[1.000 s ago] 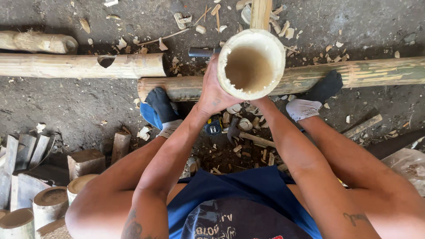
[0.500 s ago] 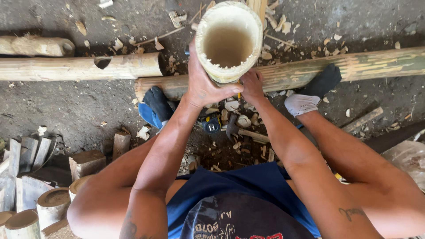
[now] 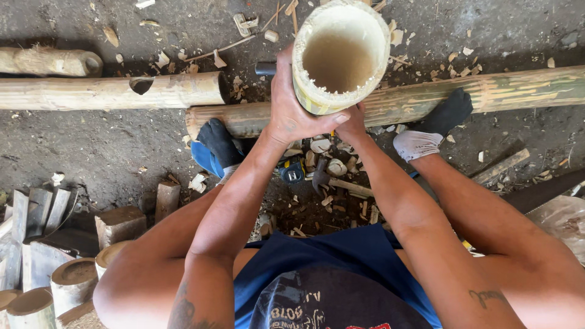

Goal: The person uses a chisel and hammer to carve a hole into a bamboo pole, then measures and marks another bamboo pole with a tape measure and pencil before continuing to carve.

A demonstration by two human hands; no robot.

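Observation:
I hold a short hollow bamboo tube up toward the camera, its open end facing me and its pale inside visible. My left hand wraps around its left side with the thumb along the rim. My right hand grips it from below, mostly hidden behind the tube. Both of my socked feet rest against a long bamboo pole lying across the ground.
A second bamboo pole with a notch lies at the left. A hammer and a tape measure lie among wood chips between my legs. Cut bamboo sections and split pieces stand at the lower left. A saw blade lies at the right.
The bamboo tube has risen and come closer to the camera, shifting slightly left, with both hands keeping their grip.

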